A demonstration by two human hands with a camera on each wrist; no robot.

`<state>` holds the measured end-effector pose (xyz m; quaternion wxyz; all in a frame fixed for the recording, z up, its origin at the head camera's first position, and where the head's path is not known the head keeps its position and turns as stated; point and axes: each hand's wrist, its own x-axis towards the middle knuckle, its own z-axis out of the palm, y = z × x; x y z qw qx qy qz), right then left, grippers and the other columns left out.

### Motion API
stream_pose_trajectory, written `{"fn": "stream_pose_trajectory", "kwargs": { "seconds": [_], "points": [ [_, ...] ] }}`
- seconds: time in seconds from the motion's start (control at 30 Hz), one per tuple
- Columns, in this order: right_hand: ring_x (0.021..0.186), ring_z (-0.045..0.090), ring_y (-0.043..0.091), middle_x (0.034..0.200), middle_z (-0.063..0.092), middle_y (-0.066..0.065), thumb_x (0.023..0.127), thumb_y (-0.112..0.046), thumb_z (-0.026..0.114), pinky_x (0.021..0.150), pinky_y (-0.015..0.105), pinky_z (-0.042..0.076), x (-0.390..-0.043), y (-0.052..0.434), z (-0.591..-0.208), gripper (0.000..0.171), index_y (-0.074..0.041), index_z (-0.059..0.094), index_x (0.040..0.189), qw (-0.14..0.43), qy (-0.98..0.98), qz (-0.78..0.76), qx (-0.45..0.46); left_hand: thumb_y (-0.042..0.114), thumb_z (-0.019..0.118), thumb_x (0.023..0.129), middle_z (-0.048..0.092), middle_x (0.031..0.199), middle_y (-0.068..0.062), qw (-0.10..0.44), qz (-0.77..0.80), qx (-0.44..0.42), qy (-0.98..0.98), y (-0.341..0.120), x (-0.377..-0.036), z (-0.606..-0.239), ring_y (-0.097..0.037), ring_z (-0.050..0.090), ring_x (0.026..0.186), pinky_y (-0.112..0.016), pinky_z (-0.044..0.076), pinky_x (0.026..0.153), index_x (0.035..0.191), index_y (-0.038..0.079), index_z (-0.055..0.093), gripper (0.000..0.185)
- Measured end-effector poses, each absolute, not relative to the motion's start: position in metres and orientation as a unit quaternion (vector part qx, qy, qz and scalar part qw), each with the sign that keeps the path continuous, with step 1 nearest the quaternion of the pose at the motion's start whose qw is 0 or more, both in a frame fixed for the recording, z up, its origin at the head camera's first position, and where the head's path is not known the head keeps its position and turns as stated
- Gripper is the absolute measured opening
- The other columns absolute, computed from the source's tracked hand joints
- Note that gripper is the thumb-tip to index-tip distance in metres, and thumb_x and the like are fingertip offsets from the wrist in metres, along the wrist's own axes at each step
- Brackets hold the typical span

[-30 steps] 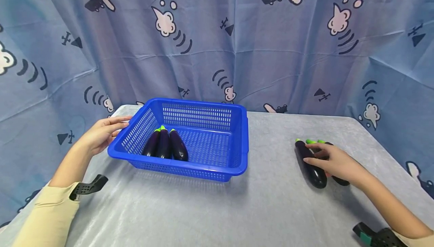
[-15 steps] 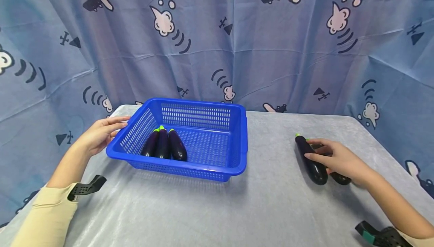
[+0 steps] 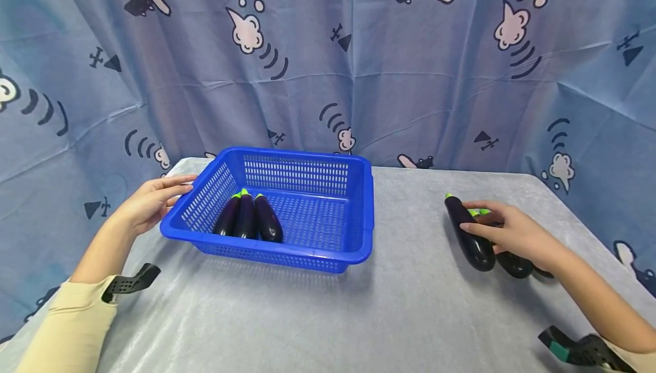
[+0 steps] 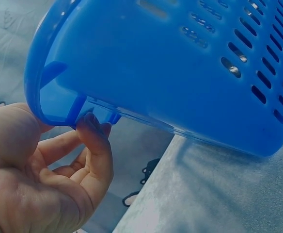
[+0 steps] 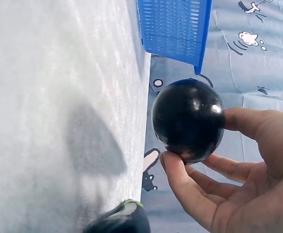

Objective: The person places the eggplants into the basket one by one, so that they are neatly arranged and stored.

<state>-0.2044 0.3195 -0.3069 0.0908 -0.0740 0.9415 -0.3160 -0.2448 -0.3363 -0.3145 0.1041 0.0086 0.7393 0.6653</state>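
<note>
On a grey cloth-covered table (image 3: 318, 316), in front of a blue curtain printed with cartoon planes, a person's two hands work well apart. To the right, the right hand (image 3: 512, 233) grips a dark purple eggplant (image 3: 466, 233) with a green stem, fingers and thumb curled round its body; the wrist view shows its rounded glossy end (image 5: 189, 119) pinched between thumb and fingers, raised off the table surface. Just beside it, partly hidden under the hand, lie two more eggplants (image 3: 515, 262) on the table. To the left, a blue plastic basket (image 3: 307, 253) with slotted walls sits on the table, holding three eggplants (image 3: 248, 219) side by side near its left wall. The left hand (image 3: 148, 205) rests against the basket's left rim, fingers relaxed and only lightly bent, their tips touching the underside of the rim (image 4: 64, 104) without closing round it.
</note>
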Motion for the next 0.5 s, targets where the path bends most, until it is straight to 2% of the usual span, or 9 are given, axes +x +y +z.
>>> {"fn": "stream_pose_trajectory", "kwargs": {
  "seconds": [0.2,0.5],
  "points": [
    [0.102,0.069,0.031,0.141,0.054,0.042,0.108,-0.036,0.062,0.070,0.035,0.061,-0.206,0.313,-0.302,0.070,0.005,0.036,0.159,0.082,0.940,-0.320,-0.080,0.014,0.058,0.110,0.076,0.102,0.013,0.107,0.677,0.015,0.728,-0.336,-0.245,-0.314,-0.007,0.075,0.091,-0.026,0.065,0.076,0.104,0.038,0.077,0.031],
    [0.112,0.068,0.040,0.144,0.052,0.041,0.107,-0.040,0.064,0.074,0.039,0.063,-0.212,0.299,-0.292,0.073,0.002,0.037,0.160,0.083,0.938,-0.325,-0.083,0.014,0.057,0.110,0.076,0.102,0.013,0.111,0.682,0.012,0.723,-0.336,-0.245,-0.315,-0.007,0.075,0.091,-0.027,0.065,0.077,0.104,0.037,0.077,0.031]
  ]
}}
